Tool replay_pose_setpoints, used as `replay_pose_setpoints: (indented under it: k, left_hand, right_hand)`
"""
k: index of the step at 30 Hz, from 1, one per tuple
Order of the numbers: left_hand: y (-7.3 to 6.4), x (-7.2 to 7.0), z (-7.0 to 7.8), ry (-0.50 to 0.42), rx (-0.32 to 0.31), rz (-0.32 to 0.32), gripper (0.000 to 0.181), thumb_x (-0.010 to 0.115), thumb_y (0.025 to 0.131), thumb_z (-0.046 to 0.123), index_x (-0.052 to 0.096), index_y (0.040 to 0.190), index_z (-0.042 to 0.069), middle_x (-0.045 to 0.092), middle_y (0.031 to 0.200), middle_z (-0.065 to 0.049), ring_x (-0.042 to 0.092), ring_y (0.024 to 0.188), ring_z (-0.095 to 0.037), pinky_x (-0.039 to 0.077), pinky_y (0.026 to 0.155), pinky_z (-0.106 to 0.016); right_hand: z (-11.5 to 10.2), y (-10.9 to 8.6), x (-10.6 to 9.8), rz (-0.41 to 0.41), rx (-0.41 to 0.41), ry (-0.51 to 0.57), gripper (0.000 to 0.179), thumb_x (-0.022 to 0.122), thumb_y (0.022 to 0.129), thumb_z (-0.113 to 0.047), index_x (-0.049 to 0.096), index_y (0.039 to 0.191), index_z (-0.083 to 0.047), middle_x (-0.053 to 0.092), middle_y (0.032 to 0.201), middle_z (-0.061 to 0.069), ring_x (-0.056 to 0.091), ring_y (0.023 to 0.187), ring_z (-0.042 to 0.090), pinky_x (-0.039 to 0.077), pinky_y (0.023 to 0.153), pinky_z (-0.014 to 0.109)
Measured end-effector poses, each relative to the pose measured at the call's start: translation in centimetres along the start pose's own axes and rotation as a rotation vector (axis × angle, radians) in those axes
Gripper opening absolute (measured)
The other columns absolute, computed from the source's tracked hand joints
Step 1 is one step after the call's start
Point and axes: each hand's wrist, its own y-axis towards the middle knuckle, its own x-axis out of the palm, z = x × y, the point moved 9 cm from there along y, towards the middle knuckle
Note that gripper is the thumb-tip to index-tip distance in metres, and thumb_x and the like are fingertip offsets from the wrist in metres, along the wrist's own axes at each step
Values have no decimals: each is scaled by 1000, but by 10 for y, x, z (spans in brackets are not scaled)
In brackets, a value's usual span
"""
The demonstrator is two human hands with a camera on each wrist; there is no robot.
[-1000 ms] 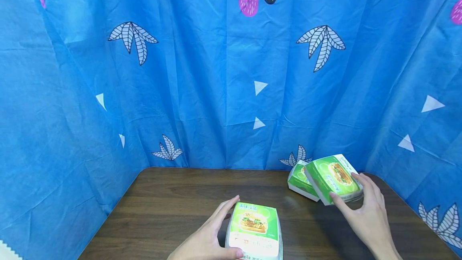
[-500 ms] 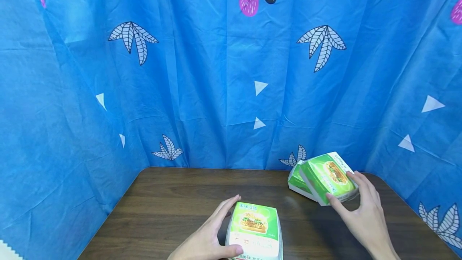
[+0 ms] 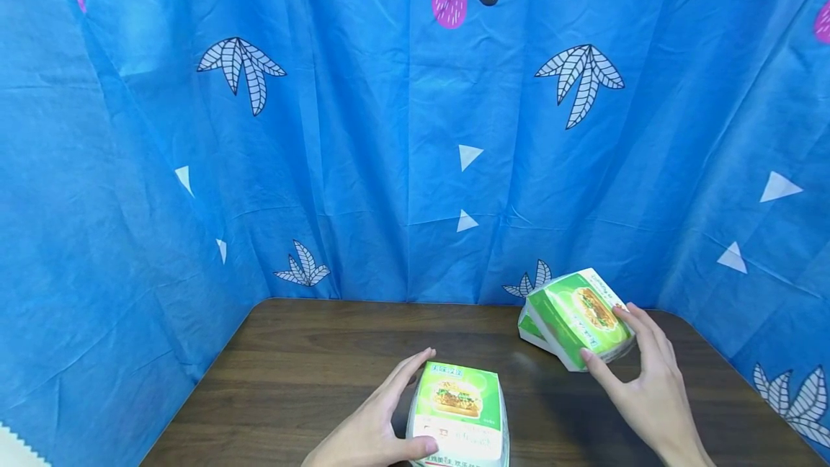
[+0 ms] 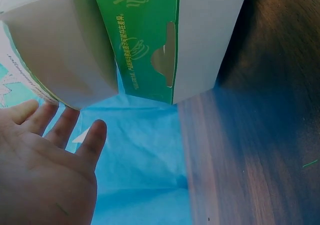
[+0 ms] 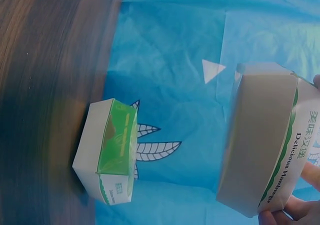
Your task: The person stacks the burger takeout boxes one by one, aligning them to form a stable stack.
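My left hand (image 3: 369, 427) grips a green-and-white paper hamburger box (image 3: 457, 402) at front centre, thumb on the near side and fingers along the left. In the left wrist view this box (image 4: 65, 50) sits tilted above a second hamburger box (image 4: 140, 40), which stands on the table and has a slot in its green face. At the right, my right hand (image 3: 648, 388) holds another tilted hamburger box (image 3: 577, 319) between thumb and fingers. Behind it, mostly covered in the head view, a further hamburger box (image 3: 535, 334) rests on the table; the right wrist view shows a wide gap between them.
The dark wooden table (image 3: 292, 366) reaches back to a blue patterned curtain (image 3: 363, 164), which encloses the rear and both sides. The box at the back right (image 5: 117, 140) stands close to the curtain.
My right hand has carried its hamburger box leftward and slightly farther back, so it overlaps more of the box behind. My left hand and its box have hardly moved.
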Motion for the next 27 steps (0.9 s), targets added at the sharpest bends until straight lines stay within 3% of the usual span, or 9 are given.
replay_pose_setpoints:
  k: [13,20,23,25,27]
  left_hand:
    - [1,0,0,-8,-22,6,85,71,79,51,19,146,51,25,151,23,30,134,-19,31,105,-62]
    - [1,-1,7,44,72,21,87,72,81,43,17,149,46,24,153,21,33,134,-15,35,104,-57]
    - [1,-1,7,36,63,17,88,72,81,45,17,149,45,24,153,21,33,134,-17,35,104,-58]
    - [1,0,4,17,23,13,87,71,80,48,17,148,48,24,151,23,31,134,-17,33,104,-60]
    - [1,0,2,8,3,10,86,71,80,49,18,148,48,24,151,23,31,134,-19,32,105,-61]
  right_hand:
    - [-20,-4,3,-17,-85,49,78,79,77,-21,41,145,-18,31,155,6,27,139,35,26,99,68]
    - [-29,-7,6,-61,-89,68,78,78,79,-20,39,147,-23,29,156,2,25,141,29,28,96,67]
    - [-33,-9,8,-73,-92,72,79,78,79,-21,38,147,-25,29,156,1,24,141,24,29,94,68]
    - [-35,-10,9,-83,-96,81,79,78,79,-20,37,147,-27,29,156,0,23,142,17,29,96,66]
    - [-38,-12,10,-89,-106,83,80,77,80,-19,37,148,-27,29,155,0,22,141,9,28,103,58]
